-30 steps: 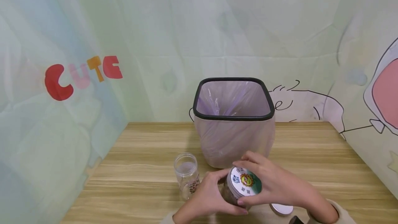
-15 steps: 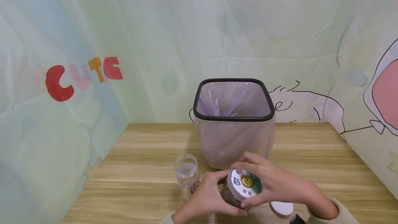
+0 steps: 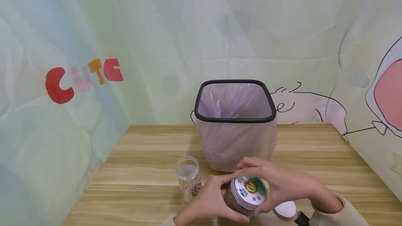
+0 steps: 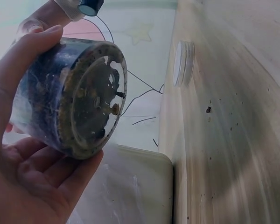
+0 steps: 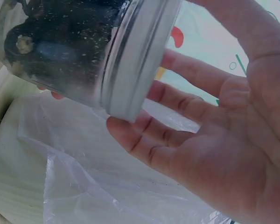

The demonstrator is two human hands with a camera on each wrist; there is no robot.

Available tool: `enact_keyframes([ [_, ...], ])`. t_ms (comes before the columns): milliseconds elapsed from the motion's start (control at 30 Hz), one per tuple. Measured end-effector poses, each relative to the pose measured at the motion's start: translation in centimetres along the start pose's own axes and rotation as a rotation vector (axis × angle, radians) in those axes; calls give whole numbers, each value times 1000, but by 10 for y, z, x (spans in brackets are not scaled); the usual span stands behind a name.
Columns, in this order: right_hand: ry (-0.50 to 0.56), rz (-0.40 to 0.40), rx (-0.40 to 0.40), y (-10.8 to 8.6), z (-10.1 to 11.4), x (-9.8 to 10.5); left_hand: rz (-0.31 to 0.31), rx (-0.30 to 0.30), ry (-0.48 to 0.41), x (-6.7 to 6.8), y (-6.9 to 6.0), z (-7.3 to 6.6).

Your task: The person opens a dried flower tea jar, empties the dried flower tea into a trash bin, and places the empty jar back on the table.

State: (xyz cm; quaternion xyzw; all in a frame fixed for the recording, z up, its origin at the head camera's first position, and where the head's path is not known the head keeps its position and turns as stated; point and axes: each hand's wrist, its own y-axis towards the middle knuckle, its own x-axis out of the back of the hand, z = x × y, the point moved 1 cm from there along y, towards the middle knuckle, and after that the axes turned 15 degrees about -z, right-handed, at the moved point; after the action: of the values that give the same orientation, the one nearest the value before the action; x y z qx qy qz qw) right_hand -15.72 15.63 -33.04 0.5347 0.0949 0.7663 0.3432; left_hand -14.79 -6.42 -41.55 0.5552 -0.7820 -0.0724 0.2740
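A clear jar (image 4: 84, 93) with dark, crumbly contents is tilted in the air in front of the bin. My left hand (image 3: 211, 200) grips its body, thumb on the near side and fingers on the far side. On top sits a lid (image 3: 250, 188) printed with a smiling sun. Thumb and fingers of my right hand (image 3: 282, 186) span the lid's edge; in the right wrist view a fingertip (image 5: 121, 126) touches its rim. Left of the hands stands an uncovered clear jar (image 3: 190, 180) with a small pattern on its side.
A square bin (image 3: 235, 120) with a black rim and clear bag stands behind the hands. A loose round lid (image 3: 286, 209) lies on the wooden table (image 3: 150, 149), right of the held jar. Dark crumbs (image 4: 208, 109) dot the tabletop. Patterned fabric walls surround the table.
The printed lid has turned counterclockwise as seen from above. My right hand has shifted slightly down and right with its grip changed; the left hand keeps holding the jar.
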Motion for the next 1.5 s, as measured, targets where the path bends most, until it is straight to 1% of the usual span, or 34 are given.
enact_keyframes([
  [67, -15, -12, -7, -1, 2, -1, -1, 13, 1, 0, -1, 0],
  [133, -52, -46, -9, -2, 4, -3, -14, 13, 13, 0, -2, 0],
  [233, -145, -111, -32, -4, 8, -6, -38, -16, 40, 0, -1, 0],
  [300, -223, -140, -84, -5, 11, -9, -51, -42, 51, -1, -1, 0],
  [400, -296, -132, -207, -5, 14, -12, -61, -67, 53, -2, 0, -1],
  [467, -304, -111, -271, -6, 16, -13, -61, -69, 51, -2, 0, -1],
  [533, -287, -94, -303, -5, 17, -13, -66, -63, 64, -3, 0, -1],
  [567, -279, -90, -305, -5, 17, -14, -70, -60, 74, -3, 0, -1],
  [633, -273, -89, -291, -5, 16, -14, -73, -58, 86, -4, 0, -1],
  [767, -276, -101, -235, -5, 13, -14, -83, -66, 91, -4, 0, -2],
  [900, -222, -102, -199, -6, 10, -13, -83, -76, 107, -3, 0, -1],
  [1000, -165, -97, -146, -5, 8, -12, -67, -55, 100, -3, 0, 0],
  [1100, -114, -82, -80, -5, 6, -9, -40, -18, 53, -2, 0, 0],
  [1167, -101, -69, -47, -5, 5, -8, -27, -4, 27, -2, 0, 0],
  [1300, -84, -44, -22, -5, 6, -5, -19, -3, 29, -2, -1, 1],
  [1367, -92, -50, 1, -5, 7, -5, -24, -5, 53, -2, -1, 0],
  [1433, -110, -67, -10, -5, 9, -7, -29, -5, 71, -2, -1, 0],
  [1500, -169, -89, -63, -5, 12, -9, -31, 0, 75, -2, -1, 0],
])
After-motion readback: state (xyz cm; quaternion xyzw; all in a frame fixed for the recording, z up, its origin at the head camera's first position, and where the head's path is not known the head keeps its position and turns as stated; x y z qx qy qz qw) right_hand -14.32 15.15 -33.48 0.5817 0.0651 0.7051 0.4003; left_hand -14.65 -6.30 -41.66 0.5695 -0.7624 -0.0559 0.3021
